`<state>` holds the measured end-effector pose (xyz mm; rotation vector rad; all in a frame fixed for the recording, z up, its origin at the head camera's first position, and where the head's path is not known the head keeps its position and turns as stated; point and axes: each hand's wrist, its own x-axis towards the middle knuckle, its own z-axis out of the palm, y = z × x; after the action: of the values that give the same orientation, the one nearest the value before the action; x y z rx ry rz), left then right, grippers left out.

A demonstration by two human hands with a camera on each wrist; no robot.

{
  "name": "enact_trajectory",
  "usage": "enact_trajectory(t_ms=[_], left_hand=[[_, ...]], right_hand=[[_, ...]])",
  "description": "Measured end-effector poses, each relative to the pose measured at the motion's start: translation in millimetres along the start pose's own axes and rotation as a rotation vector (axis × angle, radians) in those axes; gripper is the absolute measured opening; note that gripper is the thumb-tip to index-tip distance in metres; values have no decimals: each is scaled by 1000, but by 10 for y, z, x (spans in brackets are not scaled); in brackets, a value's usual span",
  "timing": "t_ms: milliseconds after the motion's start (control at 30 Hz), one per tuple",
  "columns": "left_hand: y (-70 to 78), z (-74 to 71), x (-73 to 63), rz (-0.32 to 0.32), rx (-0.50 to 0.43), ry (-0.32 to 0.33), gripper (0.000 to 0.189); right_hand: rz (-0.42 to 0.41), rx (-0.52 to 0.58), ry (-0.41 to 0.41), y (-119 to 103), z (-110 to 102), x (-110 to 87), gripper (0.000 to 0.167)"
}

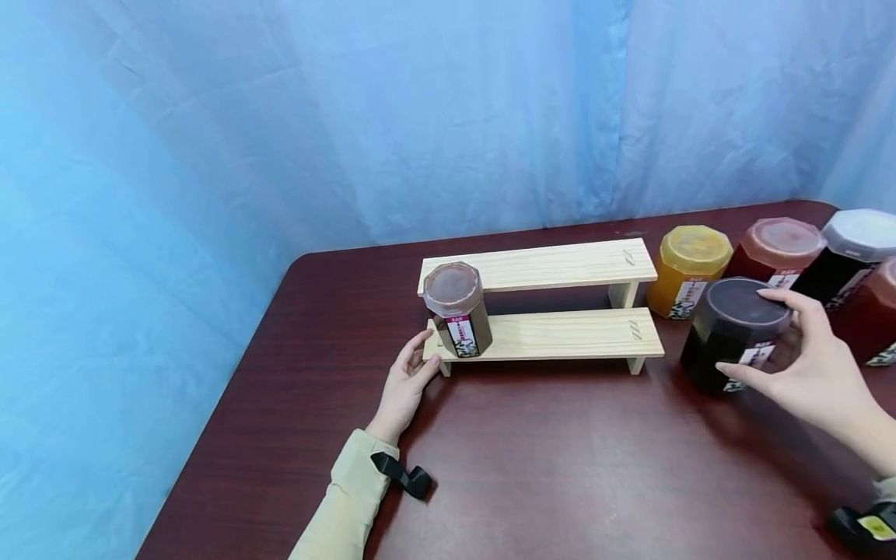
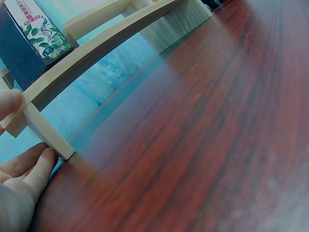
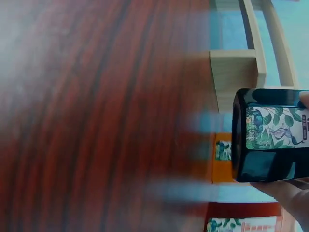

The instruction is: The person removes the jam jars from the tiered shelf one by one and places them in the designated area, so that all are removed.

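My left hand (image 1: pixel 407 381) holds the left end of a two-tier wooden stand (image 1: pixel 560 336), thumb at the front corner of the lower board and fingers by its left leg (image 2: pixel 48 133). On that end of the lower board stands an upright brown jar (image 1: pixel 458 311) with a clear faceted lid. To the right of the stand, my right hand (image 1: pixel 805 354) grips a dark jar (image 1: pixel 714 342), thumb on its front side and fingers at its lid and far side. In the right wrist view the dark jar (image 3: pixel 270 166) is up off the table, its label facing the camera.
Behind the dark jar stand a yellow jar (image 1: pixel 689 268), a red jar (image 1: pixel 777 249), a black jar with a whitish lid (image 1: pixel 857 249) and another red jar (image 1: pixel 868 319) at the right edge. A blue curtain (image 1: pixel 448 117) hangs behind the dark red table (image 1: pixel 532 451).
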<state>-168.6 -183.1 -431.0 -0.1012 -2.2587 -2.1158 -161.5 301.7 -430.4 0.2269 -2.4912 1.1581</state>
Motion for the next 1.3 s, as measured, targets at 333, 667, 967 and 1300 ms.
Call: enact_trajectory(t_ms=[333,667,967,1300], left_hand=[[-5,2,0,16,9,-3,49],[22,5,-12,0,-1,-7,51],[12,7,-3,-4,3,-16,51],[3,3,-6,8,6,-12,50]], right_hand=[[122,-20,-20,99,-147,1,114],[84,-137,-53,216,-281,67,115],[76,-203,-7,-236,-357,17,107],[10,-146,77,-144,-365,-36,104]])
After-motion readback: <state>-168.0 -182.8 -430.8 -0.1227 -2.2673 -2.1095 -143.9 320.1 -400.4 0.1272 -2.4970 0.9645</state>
